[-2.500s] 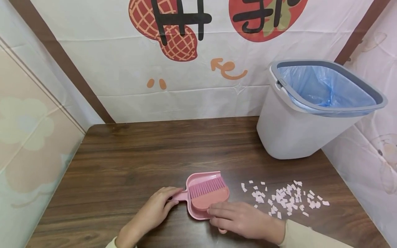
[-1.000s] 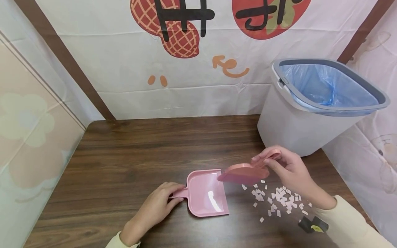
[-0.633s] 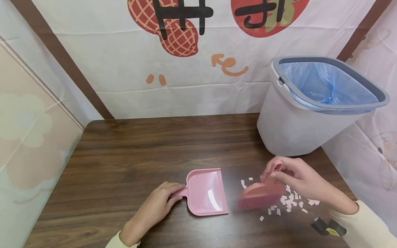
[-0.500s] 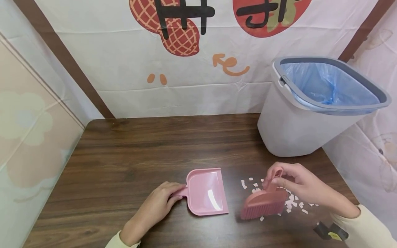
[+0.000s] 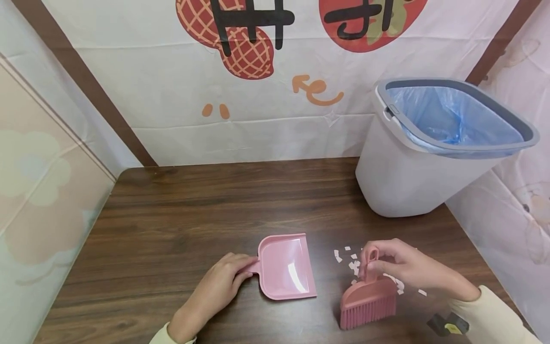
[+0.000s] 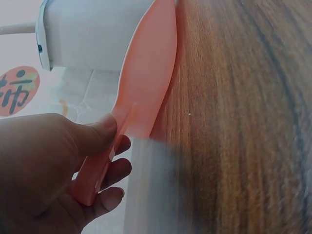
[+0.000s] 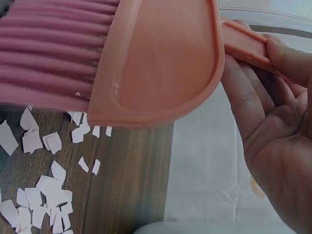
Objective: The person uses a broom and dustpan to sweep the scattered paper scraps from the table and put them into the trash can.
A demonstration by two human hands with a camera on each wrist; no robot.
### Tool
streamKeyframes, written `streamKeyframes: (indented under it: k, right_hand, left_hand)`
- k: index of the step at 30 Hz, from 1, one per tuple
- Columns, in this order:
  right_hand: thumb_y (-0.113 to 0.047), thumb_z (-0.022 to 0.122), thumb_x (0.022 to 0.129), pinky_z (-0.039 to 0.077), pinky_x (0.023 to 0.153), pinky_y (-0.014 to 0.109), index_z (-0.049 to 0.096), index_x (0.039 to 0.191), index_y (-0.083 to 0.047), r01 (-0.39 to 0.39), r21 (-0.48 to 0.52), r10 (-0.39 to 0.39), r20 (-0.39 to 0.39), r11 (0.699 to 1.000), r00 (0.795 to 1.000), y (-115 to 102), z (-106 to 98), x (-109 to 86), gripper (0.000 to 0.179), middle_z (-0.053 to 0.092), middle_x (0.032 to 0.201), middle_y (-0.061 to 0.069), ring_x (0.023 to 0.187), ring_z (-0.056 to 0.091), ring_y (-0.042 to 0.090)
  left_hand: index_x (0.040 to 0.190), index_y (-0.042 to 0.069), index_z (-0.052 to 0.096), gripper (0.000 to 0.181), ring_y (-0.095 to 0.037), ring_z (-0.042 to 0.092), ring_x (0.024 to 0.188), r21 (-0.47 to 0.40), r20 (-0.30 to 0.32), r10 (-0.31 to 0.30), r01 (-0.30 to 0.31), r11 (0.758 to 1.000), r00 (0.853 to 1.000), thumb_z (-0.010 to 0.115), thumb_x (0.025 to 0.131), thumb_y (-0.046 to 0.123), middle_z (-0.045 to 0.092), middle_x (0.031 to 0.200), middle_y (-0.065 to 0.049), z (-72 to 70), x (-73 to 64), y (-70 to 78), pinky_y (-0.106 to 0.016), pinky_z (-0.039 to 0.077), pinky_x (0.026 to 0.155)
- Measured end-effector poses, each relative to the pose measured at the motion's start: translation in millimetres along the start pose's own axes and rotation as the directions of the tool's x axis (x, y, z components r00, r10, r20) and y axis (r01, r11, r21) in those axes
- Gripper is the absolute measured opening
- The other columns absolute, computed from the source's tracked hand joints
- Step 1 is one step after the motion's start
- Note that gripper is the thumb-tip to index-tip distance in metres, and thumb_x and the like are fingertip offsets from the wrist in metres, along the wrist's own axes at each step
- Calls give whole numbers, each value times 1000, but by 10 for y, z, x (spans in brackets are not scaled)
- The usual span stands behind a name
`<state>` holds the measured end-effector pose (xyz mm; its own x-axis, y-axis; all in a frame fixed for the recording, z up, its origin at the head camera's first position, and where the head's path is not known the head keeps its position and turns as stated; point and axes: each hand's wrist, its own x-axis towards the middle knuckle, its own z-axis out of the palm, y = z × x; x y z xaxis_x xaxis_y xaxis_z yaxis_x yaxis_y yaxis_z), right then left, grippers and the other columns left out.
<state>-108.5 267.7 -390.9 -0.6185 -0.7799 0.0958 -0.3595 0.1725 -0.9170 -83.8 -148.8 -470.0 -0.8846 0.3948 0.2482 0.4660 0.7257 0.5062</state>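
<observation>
A pink dustpan lies on the wooden table with its wide lip facing right. My left hand grips its handle, thumb on one side and fingers round the other in the left wrist view. My right hand holds a small pink hand brush by its looped handle, bristles pointing down, to the right of the dustpan. Small white paper scraps lie scattered below the brush. In the head view the right hand and brush hide many of them. The dustpan's tray holds no scraps.
A white trash bin with a grey rim and blue liner stands at the table's back right. A printed cloth hangs behind the table. A dark strap sits at the right sleeve.
My right hand picked the brush off the dustpan, carried it right over the scraps, then moved it nearer the front edge. My left hand and the dustpan have stayed almost still.
</observation>
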Motion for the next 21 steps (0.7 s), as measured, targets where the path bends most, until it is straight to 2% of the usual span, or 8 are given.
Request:
streamKeyframes:
  k: [8,15,21]
  right_hand:
    - [10,53,100,61,73,37,65,104,-9,36,6,-36,-8,999,999,95,-25,72,23,72,96,7,87,72,22]
    - [10,54,99,60,73,35,65,105,-11,75,-91,-81,-56,993,995,125,-111,158,24,72,96,4,87,72,19]
    - [10,57,98,60,71,34,65,103,-12,64,-157,-83,-123,986,989,124,-174,218,25,72,97,1,86,70,17]
  left_hand:
    - [117,9,76,28,-12,65,102,0,8,1,-1,1000,1000,77,89,7,74,111,2,10,1,5,-37,55,91]
    - [117,9,76,28,-12,65,101,2,-4,8,-8,1000,1000,77,89,7,74,111,3,13,-3,7,-37,55,91]
    - [116,9,76,27,-12,65,101,7,-8,9,-9,1000,1000,77,89,7,74,111,2,13,9,13,-37,55,91]
